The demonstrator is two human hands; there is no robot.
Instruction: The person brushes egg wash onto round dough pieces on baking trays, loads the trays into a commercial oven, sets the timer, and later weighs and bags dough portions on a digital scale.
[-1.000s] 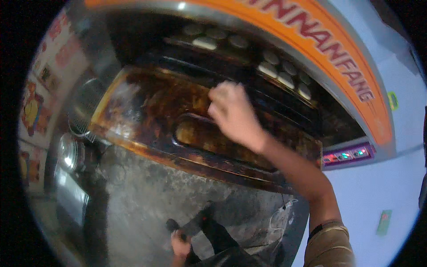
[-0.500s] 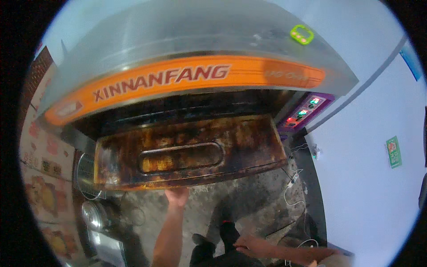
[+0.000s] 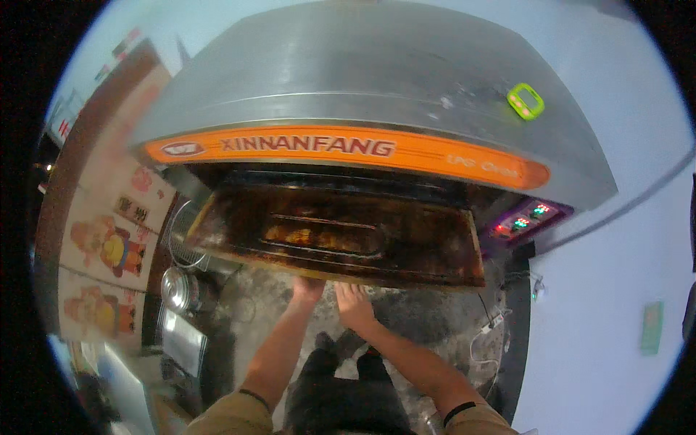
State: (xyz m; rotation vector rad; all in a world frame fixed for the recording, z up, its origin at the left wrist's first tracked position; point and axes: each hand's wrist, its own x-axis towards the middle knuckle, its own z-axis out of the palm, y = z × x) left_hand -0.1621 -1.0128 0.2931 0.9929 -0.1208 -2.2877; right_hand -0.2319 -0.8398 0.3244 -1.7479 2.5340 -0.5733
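Note:
In front of me the brown, heat-stained oven door [image 3: 428, 239], with a long rounded recess in it, is swung down and juts out from the oven. My left hand [image 3: 309, 289] reaches up to the door's front edge and holds it from beneath; its fingers are hidden behind that edge. Just right of it, my right hand [image 3: 354, 304] has its fingers stretched out, with their tips at the same edge. Whether those tips touch the door I cannot tell.
A steel oven hood [image 3: 348, 80] with an orange band [image 3: 420, 152] spans the top. On it sits a green timer [image 3: 525, 101]. A lit control panel [image 3: 529, 221] is at the right, cartons [image 3: 101, 239] at the left. A power strip [image 3: 493, 322] and cables lie low right.
My right hand has come up from the lower right to the door's front edge, beside my left hand. The left hand stays under the edge. My view has shifted, and the door appears more foreshortened.

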